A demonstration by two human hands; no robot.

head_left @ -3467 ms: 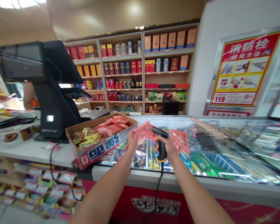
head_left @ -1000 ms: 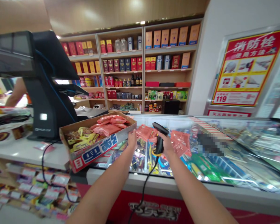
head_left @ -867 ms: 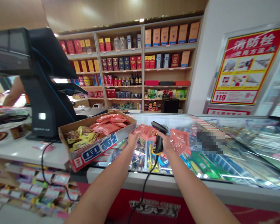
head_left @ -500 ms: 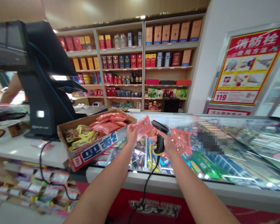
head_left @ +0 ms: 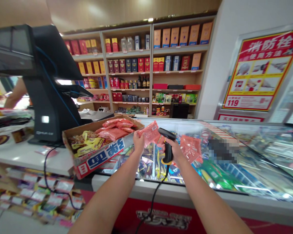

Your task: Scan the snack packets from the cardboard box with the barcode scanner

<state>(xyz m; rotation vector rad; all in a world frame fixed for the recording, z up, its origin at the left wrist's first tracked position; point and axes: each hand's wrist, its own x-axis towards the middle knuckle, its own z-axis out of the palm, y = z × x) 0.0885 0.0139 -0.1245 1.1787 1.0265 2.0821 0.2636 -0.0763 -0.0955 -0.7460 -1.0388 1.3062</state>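
Note:
My left hand point(head_left: 138, 143) is closed on a pink snack packet point(head_left: 149, 132), held up over the glass freezer lid point(head_left: 236, 162). Gripped in my right hand point(head_left: 175, 152) is a black barcode scanner point(head_left: 167, 140), its head close to the packet and its cable hanging down the front. A second pink packet point(head_left: 190, 148) lies on the glass just right of my right hand. To the left stands an open cardboard box point(head_left: 101, 156) holding more pink packets point(head_left: 114, 128) and yellow packets point(head_left: 86, 143).
A black checkout terminal point(head_left: 48, 84) stands on the white counter point(head_left: 26, 156) at left, with another person's arm point(head_left: 14, 94) behind it. Shelves of boxed goods point(head_left: 148, 65) fill the back wall. A red poster point(head_left: 258, 74) hangs at right.
My left hand lowered the pink packet toward the glass about a second ago, then raised it back beside the scanner head. My view shifted slightly right.

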